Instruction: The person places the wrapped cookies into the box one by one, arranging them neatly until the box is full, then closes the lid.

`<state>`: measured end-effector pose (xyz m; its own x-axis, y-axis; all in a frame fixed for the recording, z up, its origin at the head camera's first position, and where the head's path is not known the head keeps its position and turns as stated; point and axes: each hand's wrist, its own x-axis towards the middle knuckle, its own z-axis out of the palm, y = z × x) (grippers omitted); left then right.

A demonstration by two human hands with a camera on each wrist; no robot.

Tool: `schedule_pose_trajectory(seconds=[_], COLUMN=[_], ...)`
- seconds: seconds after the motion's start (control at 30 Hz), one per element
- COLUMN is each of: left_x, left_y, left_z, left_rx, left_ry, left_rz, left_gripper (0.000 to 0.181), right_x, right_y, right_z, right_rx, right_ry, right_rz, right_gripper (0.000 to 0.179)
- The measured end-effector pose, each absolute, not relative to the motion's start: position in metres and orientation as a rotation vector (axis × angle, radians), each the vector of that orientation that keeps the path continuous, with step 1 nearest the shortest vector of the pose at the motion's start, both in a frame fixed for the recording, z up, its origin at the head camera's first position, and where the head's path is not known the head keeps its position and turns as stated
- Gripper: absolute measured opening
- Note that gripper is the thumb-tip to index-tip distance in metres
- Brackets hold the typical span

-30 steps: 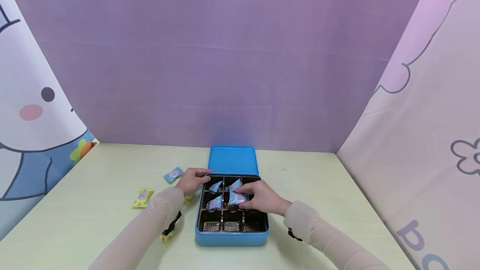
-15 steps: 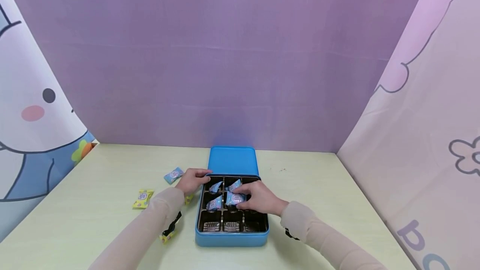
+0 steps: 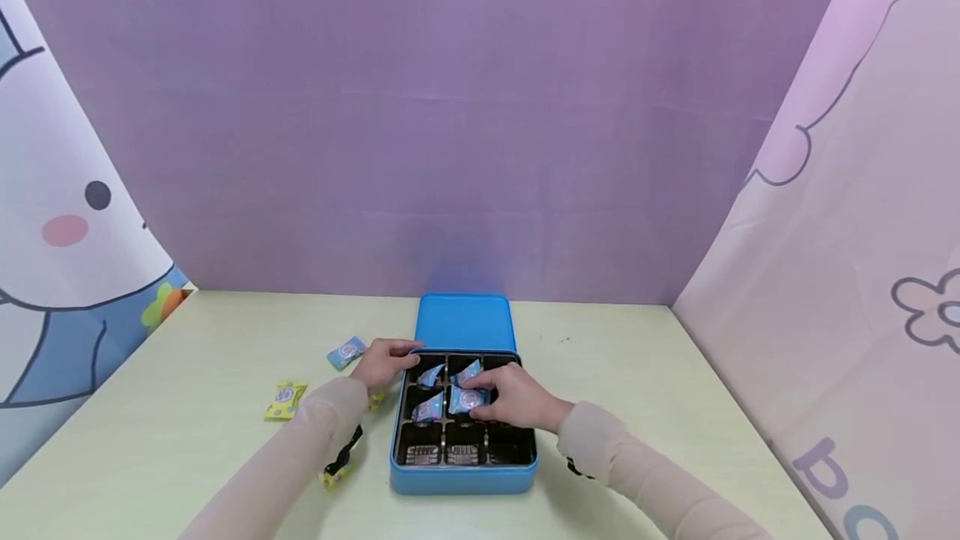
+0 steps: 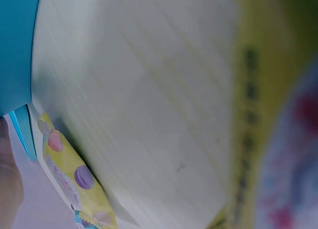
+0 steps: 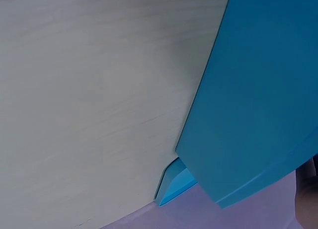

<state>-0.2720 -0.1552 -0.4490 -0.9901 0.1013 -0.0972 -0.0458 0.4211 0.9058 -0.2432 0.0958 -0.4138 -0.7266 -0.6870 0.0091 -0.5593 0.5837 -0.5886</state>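
Faces a wide purple cloth (image 3: 435, 107) at twelve o'clock, flanked by a cartoon panel (image 3: 90, 132) at ten and a pink-and-cream panel (image 3: 847, 273) at two. Works at a pale wood-grained table (image 3: 615, 357). Can read little on the right-hand panel beyond cut-off rounded letters (image 3: 821, 469) towards four. Has before it a blue tin (image 3: 463, 483), its lid (image 3: 463, 322) lying back at twelve, lined with a black tray (image 3: 445, 447) of nine compartments. Rests left hand (image 3: 382, 362) on the tin's corner at eleven, fingers nearly straight. Reaches in from three with right hand (image 3: 521, 397), thumb and finger pinching a blue packet (image 3: 461, 401) at the centre compartment; cannot tell its contact with the tray floor. Contains more blue packets (image 3: 427, 408) in the far-left, far-middle and middle-left compartments. Has loose on the table a blue sweet wrapper (image 3: 347, 352) at ten, plus yellow packets (image 3: 286, 401) at nine and eight, two partly hidden by the left arm. Shows blurred, unreadable dark characters along one yellow edge in the left wrist view.
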Motion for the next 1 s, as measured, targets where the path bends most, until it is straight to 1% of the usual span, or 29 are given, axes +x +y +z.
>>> schedule_pose_trajectory(seconds=[0.73, 1.0], left_x=[-0.2740, -0.2724], left_y=[-0.1554, -0.1544], left_z=[-0.4551, -0.4512], left_rx=[0.045, 0.035], left_ry=[2.538, 2.540], left_rz=[1.624, 1.624], left_gripper=[0.030, 0.029], right_x=[-0.2428, -0.2428], right_y=[0.0915, 0.0891], right_z=[-0.4116, -0.4137], right_rx=[-1.070, -1.066], right_ry=[2.603, 2.604], right_rz=[-0.766, -0.793], right_gripper=[0.038, 0.037])
